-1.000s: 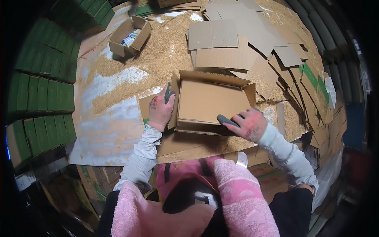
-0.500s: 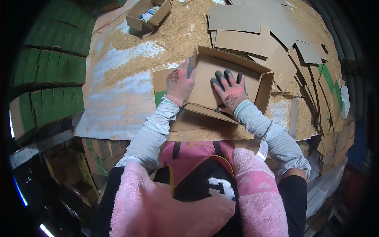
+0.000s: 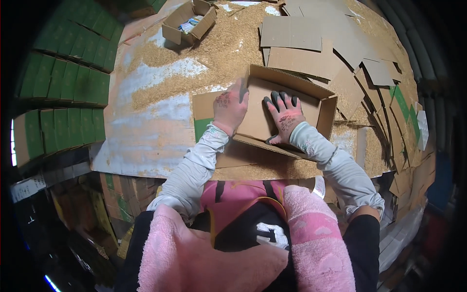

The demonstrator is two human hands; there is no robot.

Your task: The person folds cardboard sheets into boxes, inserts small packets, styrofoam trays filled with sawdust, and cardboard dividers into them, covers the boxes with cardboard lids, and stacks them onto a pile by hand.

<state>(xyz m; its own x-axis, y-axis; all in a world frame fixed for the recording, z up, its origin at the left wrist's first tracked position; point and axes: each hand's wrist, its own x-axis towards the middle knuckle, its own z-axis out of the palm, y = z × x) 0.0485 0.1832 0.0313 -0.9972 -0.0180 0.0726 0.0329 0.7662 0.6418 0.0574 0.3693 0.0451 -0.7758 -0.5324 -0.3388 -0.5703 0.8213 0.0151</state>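
Observation:
A shallow open cardboard box (image 3: 257, 118) sits before me, tilted slightly clockwise, with low walls on its sides. Inside it, my right hand (image 3: 287, 117) lies flat on the bottom, fingers spread, in a pink glove with dark fingertips. At the box's left end, my left hand (image 3: 230, 107) wears the same kind of glove. Its palm and fingers press along the outside of the left wall, fingers stretched out. Under the box and to its left lies a flat cardboard piece with a green patch (image 3: 202, 127).
Flat cardboard pieces (image 3: 301, 61) overlap across the table's right side. A small open box (image 3: 206, 27) holding colourful packets stands at the far left. Sawdust-like bits (image 3: 160, 92) cover much of the pale table top (image 3: 146, 146). Green boxes (image 3: 63, 126) are stacked along the left.
The whole scene sits slightly lower and further right in the picture. My left hand has slid a little along the box's left wall; my right hand stays on the bottom.

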